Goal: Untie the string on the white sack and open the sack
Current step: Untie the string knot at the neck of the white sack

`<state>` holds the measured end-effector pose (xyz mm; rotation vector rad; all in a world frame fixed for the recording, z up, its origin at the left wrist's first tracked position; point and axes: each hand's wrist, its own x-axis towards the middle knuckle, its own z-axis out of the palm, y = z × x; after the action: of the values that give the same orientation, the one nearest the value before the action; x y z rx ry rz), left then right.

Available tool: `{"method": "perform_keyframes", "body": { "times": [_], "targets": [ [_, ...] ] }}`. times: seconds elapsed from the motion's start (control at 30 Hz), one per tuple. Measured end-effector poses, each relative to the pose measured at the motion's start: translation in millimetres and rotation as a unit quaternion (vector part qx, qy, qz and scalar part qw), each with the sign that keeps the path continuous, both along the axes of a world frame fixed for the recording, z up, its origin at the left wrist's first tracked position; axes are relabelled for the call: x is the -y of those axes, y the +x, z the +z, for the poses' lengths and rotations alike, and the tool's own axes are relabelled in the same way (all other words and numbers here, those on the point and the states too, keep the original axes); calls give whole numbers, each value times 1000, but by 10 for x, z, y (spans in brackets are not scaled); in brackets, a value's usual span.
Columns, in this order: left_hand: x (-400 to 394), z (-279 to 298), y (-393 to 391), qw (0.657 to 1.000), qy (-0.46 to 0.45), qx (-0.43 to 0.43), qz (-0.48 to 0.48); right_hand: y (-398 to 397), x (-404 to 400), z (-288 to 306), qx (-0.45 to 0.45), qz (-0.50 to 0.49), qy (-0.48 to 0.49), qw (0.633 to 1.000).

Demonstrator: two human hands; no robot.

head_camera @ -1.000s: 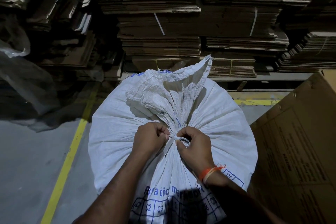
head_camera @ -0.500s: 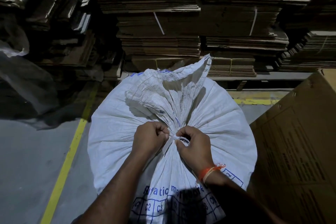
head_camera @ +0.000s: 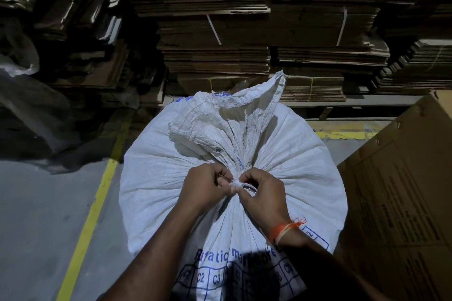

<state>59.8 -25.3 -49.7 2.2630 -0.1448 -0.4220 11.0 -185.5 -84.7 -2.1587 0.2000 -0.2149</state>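
A full white woven sack [head_camera: 156, 178] with blue print stands upright in front of me, its neck gathered into pleats and its loose top flap [head_camera: 227, 120] flopped away from me. A thin white string [head_camera: 236, 184] binds the neck. My left hand [head_camera: 205, 186] and my right hand [head_camera: 261, 193] meet at the knot, each pinching the string between thumb and fingers. The knot itself is mostly hidden by my fingers. An orange thread band circles my right wrist.
A large brown cardboard box [head_camera: 401, 203] presses against the sack's right side. Stacks of flattened cardboard [head_camera: 220, 32] fill the back wall. A yellow floor line [head_camera: 90, 222] runs along the left on grey concrete. Clear plastic sheeting [head_camera: 29, 110] lies at the far left.
Both hands stay at the knot. The fingertips have drawn a little closer together on the string; the sack remains tied.
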Motion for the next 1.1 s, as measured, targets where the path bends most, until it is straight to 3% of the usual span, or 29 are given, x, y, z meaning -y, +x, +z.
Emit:
{"method": "perform_keyframes", "body": {
  "times": [0.33, 0.93, 1.1],
  "targets": [
    [42, -33, 12, 999, 26, 33, 29, -40, 66, 57, -21, -1, -101, 995],
    [97, -92, 27, 998, 25, 58, 29, -42, 103, 131, -47, 19, -118, 992],
    [97, -78, 36, 998, 19, 50, 36, -58, 244, 267, -60, 65, -145, 985]
  ]
}}
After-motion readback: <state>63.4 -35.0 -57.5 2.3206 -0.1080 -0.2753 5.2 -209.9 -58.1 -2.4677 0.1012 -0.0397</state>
